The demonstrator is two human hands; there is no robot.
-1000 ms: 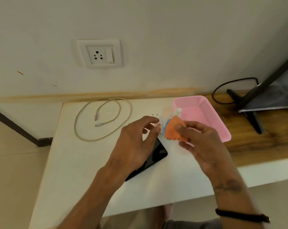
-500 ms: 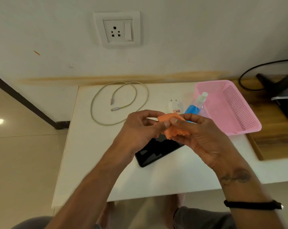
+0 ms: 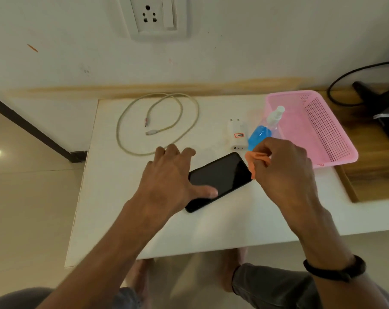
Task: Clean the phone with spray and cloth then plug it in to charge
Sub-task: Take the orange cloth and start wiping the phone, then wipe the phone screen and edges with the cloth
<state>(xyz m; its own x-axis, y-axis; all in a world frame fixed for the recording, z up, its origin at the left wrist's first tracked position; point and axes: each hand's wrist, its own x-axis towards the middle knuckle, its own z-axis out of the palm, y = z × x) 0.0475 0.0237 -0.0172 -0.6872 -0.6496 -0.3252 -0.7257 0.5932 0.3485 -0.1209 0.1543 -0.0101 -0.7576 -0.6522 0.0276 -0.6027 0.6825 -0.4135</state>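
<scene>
Orange cloth (image 3: 257, 160) is bunched in the right hand (image 3: 282, 172), whose fingers are curled round it, just right of the upper corner of the phone (image 3: 219, 181). That phone, black and dark, lies flat and slanted on the white table (image 3: 113, 197), in the middle of the frame. On it rests the left hand (image 3: 173, 177), loose and spread, gripping nothing, with its thumb lying on the glass.

I judge the step in hand to be the wiping. To do it well, the left hand should steady the phone from its edge, so the thumb does not leave new marks, and the cloth should be opened flat and drawn along the glass in long strokes.

Behind the right hand lies the spray bottle (image 3: 264, 130) with blue liquid, leaning on the pink basket (image 3: 336, 157). For charging, the white adapter (image 3: 238, 136) lies beside the bottle, the coiled cable (image 3: 157, 123) is at upper left of the table, and the wall socket (image 3: 155, 16) is at the top of the frame.
</scene>
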